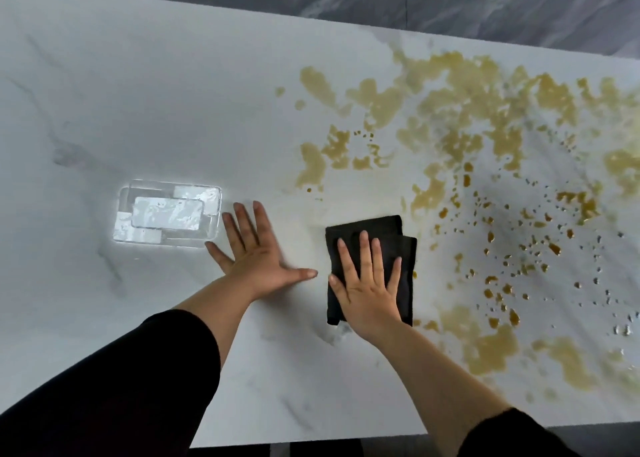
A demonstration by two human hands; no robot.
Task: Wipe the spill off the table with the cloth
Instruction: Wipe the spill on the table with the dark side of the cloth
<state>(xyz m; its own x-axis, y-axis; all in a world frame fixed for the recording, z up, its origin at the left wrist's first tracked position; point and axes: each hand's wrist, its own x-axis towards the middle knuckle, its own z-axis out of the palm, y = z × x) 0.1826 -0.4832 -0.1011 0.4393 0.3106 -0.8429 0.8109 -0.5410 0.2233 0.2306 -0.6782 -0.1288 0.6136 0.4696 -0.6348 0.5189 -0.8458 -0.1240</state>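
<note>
A folded black cloth lies flat on the white marble table, just left of a wide yellow-brown spill that covers the table's right half in smears and droplets. My right hand presses flat on the cloth with its fingers straight and spread. My left hand rests palm down on the bare tabletop to the left of the cloth, fingers spread, thumb pointing toward the cloth.
A clear glass tray sits on the table just left of my left hand's fingertips. The table's far edge borders a dark grey marbled floor. The near edge runs below my forearms.
</note>
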